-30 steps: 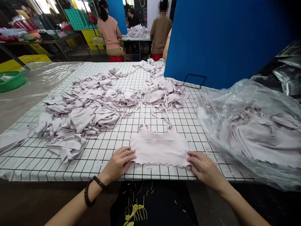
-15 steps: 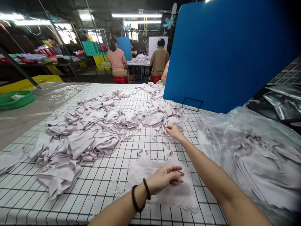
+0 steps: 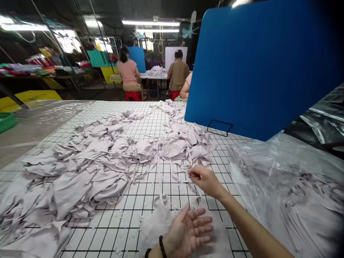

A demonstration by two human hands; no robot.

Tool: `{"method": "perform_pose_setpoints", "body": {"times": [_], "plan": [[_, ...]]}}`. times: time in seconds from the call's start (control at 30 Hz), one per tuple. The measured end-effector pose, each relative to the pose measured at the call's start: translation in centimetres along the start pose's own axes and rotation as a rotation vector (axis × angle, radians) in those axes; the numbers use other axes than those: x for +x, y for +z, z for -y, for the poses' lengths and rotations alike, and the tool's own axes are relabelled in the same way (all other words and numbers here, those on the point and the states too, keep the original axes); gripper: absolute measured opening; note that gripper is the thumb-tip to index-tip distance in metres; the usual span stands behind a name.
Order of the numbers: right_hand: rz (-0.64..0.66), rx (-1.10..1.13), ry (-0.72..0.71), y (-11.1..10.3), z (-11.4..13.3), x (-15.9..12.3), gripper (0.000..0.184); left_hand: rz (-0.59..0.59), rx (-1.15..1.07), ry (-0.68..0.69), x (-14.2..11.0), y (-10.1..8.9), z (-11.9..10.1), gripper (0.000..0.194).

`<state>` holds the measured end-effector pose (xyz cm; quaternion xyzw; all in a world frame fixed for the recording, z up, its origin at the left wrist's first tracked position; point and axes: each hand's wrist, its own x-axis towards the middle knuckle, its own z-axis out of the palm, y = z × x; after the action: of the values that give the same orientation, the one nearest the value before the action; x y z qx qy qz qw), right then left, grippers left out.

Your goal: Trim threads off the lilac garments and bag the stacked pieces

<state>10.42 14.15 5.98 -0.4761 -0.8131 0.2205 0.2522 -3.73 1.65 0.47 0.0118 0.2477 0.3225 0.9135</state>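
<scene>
A pale pink strappy garment [image 3: 156,224] lies flat on the grid-lined table in front of me, one thin strap [image 3: 160,179] stretched straight away from it. My left hand [image 3: 190,231] is over the garment, palm turned up and fingers spread, holding nothing. Above the garment's right strap, my right hand [image 3: 205,181] has its thumb and fingers curled together in a pinch. Whatever is between those fingertips, if anything, I cannot make out. Small pale scraps dot the cloth around the garment.
A large heap of similar garments [image 3: 88,161] covers the left, with another pile [image 3: 185,141] ahead. A blue board [image 3: 247,71] stands at the right behind a clear plastic bag [image 3: 255,172] of stacked garments. People [image 3: 178,73] sit at a farther table.
My left hand has turned palm up and its fingers have spread. The right hand stays near the right strap, fingers more curled. The view has tilted up and shifted slightly right.
</scene>
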Motion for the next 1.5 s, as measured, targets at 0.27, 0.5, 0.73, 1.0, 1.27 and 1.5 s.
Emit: {"method": "perform_pose_setpoints", "body": {"times": [0.27, 0.5, 0.73, 1.0, 1.27, 1.5], "plan": [[-0.11, -0.342, -0.424, 1.8, 0.6, -9.7, 0.018, -0.176, 0.295, 0.227, -0.8, 2.1, -1.5, 0.038], [-0.139, 0.043, -0.128, 1.5, 1.4, -11.5, 0.022, -0.215, 0.309, 0.235, -0.9, 1.9, -0.8, 0.027], [-0.015, 0.743, 0.608, 1.9, 2.9, -11.3, 0.029, -0.173, 0.418, 0.293, -0.7, 2.3, -0.1, 0.028], [0.005, 0.993, 0.762, 2.1, 3.1, -10.5, 0.03, -0.302, 0.424, 0.227, -0.6, 1.8, 0.6, 0.028], [-0.044, 1.011, 0.803, 1.7, 2.5, -11.0, 0.034, -0.333, 0.551, 0.273, -0.4, 2.3, 0.8, 0.033], [0.119, 0.823, 0.722, 0.9, 1.5, -11.2, 0.031, -0.425, 1.166, 0.405, -1.4, 1.5, 1.2, 0.032]]}}
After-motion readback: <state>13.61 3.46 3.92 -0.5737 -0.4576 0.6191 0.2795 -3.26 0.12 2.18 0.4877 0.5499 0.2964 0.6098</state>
